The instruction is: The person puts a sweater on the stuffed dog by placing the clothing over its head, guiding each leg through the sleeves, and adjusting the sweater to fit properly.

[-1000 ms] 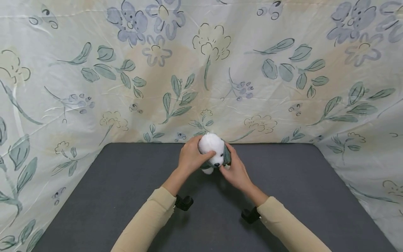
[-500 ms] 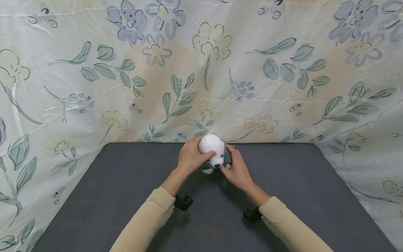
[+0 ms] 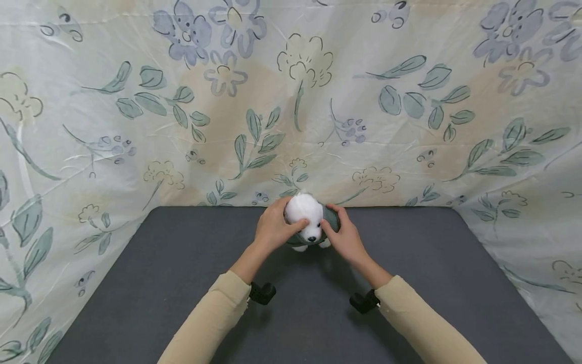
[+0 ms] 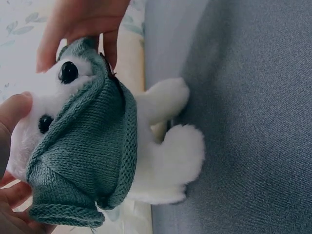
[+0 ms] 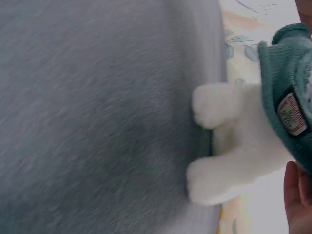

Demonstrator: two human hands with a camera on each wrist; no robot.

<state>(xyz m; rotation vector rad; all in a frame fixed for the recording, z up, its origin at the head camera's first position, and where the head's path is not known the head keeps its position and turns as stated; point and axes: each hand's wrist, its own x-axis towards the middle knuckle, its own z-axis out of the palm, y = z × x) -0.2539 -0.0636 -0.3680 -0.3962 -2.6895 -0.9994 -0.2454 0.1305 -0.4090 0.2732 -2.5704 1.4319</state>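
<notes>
Hanging behind and at both sides of the worktop (image 3: 182, 283) is a floral sheet (image 3: 291, 101), pale w/ blue flowers & green leaves. Worktop itself is dark grey, bare apart from what the hands hold. At the middle of its far edge, right against the sheet, stands a white plush toy (image 3: 305, 212), feet on the worktop, face toward the person. Left hand (image 3: 274, 228) grips the toy's head from the left side, thumb across the face. Right hand (image 3: 344, 236) pinches a green knit sweater (image 3: 331, 218) bunched round the toy's neck; in the left wrist view the sweater (image 4: 85, 161) covers part of the face below the eyes. Small label (image 5: 291, 114) on the sweater. Beige sleeves, black wrist mounts.
</notes>
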